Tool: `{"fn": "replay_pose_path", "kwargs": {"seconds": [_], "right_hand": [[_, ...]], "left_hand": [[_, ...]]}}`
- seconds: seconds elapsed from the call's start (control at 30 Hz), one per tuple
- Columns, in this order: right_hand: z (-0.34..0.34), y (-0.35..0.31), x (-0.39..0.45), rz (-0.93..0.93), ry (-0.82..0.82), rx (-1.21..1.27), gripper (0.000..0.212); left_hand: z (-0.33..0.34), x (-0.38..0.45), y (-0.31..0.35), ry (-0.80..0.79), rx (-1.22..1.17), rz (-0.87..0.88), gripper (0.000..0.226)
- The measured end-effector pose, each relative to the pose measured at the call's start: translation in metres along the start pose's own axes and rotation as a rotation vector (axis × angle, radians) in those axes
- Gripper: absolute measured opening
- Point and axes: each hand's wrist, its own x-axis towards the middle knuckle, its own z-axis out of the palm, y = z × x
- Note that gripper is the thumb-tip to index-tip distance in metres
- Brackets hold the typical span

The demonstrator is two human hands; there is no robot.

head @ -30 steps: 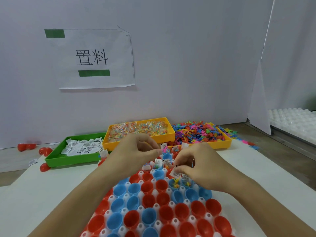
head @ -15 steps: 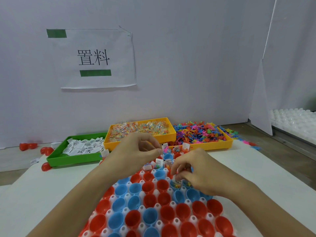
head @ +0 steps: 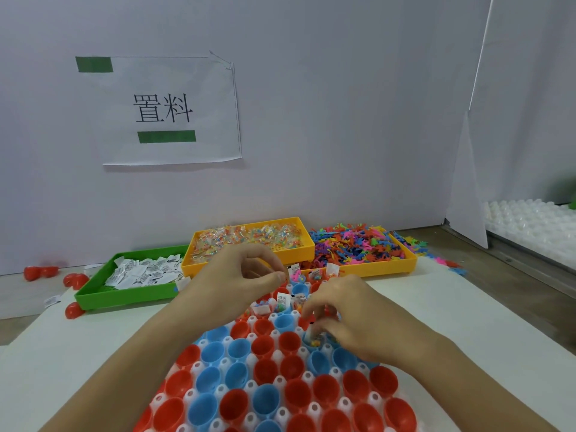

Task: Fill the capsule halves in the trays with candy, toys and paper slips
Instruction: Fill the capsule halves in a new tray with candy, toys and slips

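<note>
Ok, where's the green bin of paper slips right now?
In the head view the green bin sits far left on the table, touching the candy bin on its right, just beyond the left hand.

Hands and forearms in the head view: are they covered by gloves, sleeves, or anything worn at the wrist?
Nothing worn shows. The left hand and right hand are bare, without gloves, rings or watch. Both forearms are uncovered to the bottom edge of the frame; no sleeve is visible.

I see a white table [head: 452, 310] carrying a white tray [head: 314, 408] of red and blue capsule halves. Behind it sit a green bin [head: 124, 296] of paper slips and two yellow bins [head: 367, 269]; loose red capsule halves [head: 74, 279] lie left.
</note>
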Motion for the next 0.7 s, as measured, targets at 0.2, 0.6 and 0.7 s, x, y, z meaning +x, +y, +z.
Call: {"fn": "replay_pose_path", "kwargs": {"seconds": [0.2, 0.6, 0.7], "right_hand": [[-0.001, 0.001, 0.000, -0.003, 0.000, 0.021, 0.025], [-0.013, 0.024, 0.003, 0.045, 0.277, 0.074, 0.021], [-0.019, 0.056, 0.003, 0.183, 0.415, 0.052, 0.024]], "left_hand": [[-0.001, 0.001, -0.002, 0.004, 0.009, 0.001, 0.003], [-0.010, 0.003, -0.005, 0.047, 0.020, 0.001, 0.005], [-0.032, 0.002, -0.012, 0.165, -0.022, -0.041, 0.009]]}}
